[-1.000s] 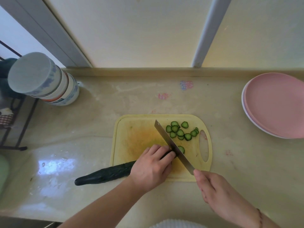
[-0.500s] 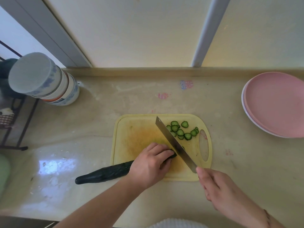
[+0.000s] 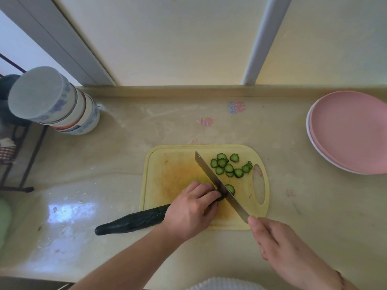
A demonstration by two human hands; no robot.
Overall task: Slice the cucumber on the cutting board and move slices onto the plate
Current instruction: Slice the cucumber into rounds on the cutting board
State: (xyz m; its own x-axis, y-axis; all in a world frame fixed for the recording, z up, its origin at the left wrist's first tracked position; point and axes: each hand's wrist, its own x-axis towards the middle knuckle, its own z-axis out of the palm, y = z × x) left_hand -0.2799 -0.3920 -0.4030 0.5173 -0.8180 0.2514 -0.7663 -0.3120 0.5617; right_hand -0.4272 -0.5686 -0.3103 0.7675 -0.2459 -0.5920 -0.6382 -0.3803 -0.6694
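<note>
A dark green cucumber (image 3: 134,220) lies across the left edge of the yellow cutting board (image 3: 167,164), its tail hanging out over the counter. My left hand (image 3: 192,208) presses down on its cut end. My right hand (image 3: 280,245) grips the knife (image 3: 217,185), whose blade rests down on the cucumber tip right beside my left fingertips. Several cut slices (image 3: 228,166) lie in a loose cluster at the board's far right, and one more slice (image 3: 230,188) sits just right of the blade. A pink plate (image 3: 351,130) waits at the far right.
A stack of blue-and-white bowls (image 3: 56,103) lies tipped at the back left. A dark wire rack (image 3: 18,155) stands beyond the counter's left edge. The pink plate rests on a white one. A window ledge (image 3: 188,90) runs along the back.
The knife rose off the cucumber half a second ago and has come back down through its tip. My left hand stays on the cucumber, barely shifted.
</note>
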